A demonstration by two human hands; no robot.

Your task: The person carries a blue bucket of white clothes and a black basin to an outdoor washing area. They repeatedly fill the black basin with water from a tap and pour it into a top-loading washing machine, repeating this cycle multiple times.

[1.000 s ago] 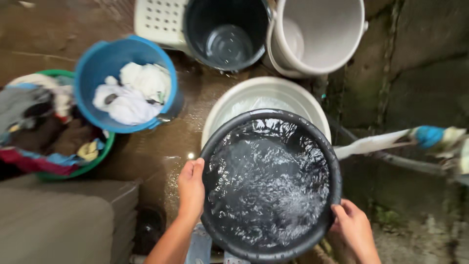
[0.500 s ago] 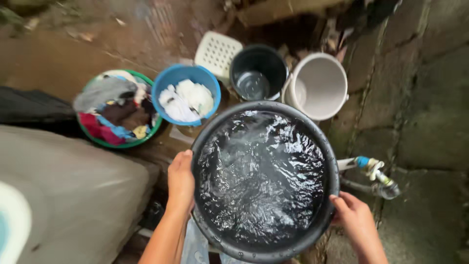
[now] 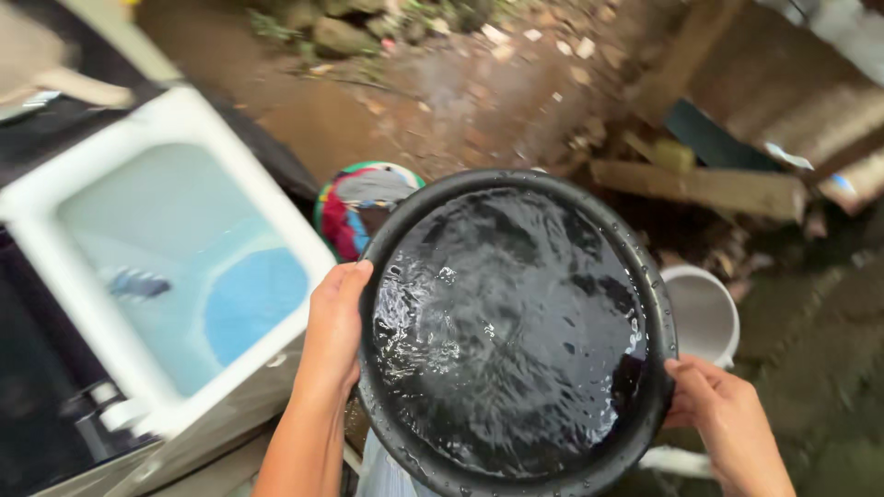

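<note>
Black basin (image 3: 516, 331), brim-full of rippling water, held up beside the white washing-machine tub (image 3: 175, 267) — likely heavy, sloshy, wet-rimmed and slippery. Left hand (image 3: 333, 322) and right hand (image 3: 723, 414) clamped on opposite rims, the surest hold. Underside hidden; white bucket (image 3: 704, 313) and colourful laundry basket (image 3: 354, 202) half-covered, surroundings blurred.

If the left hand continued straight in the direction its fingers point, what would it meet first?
The left hand grips the black basin and points up-frame. Ahead, likely lower, lies the green tub of colourful clothes; depth is unclear.
</note>
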